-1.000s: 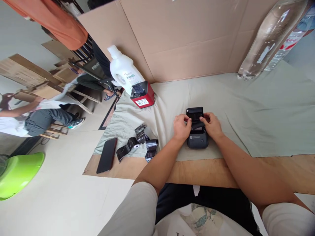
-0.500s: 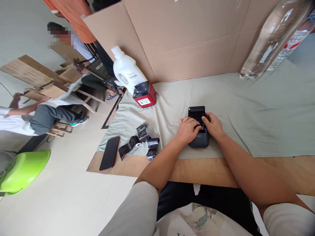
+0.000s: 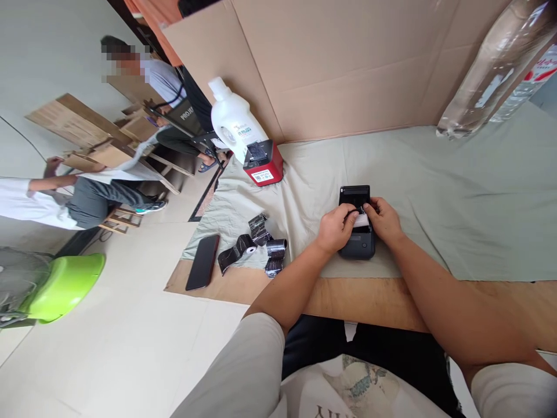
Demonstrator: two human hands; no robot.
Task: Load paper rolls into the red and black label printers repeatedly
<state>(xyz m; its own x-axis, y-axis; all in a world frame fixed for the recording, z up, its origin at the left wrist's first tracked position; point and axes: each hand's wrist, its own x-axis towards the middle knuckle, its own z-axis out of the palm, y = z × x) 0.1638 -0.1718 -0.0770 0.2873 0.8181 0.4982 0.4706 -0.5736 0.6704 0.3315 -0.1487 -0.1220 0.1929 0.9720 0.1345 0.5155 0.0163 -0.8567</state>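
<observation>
A small black portable printer lies on the cloth with its lid raised away from me. A white paper roll shows in its open bay. My left hand is closed at the bay's left side, with thumb and fingers pinching at the roll's end. My right hand grips the printer's right edge, its thumb reaching over into the bay. The fingertips partly cover the roll. Left of the printer lie curled pieces of black marbled label tape, one wound on a small white-cored roll.
A dark phone lies near the table's left corner. Behind stand a red and black box-shaped device and a white detergent bottle. Cardboard walls the back. Clear plastic packaging is at right. Other people sit at left, near a green basin.
My left hand has closed into a tighter pinch, and more of the white paper roll shows in the bay. My right hand stays at the printer's edge. The view has shifted slightly.
</observation>
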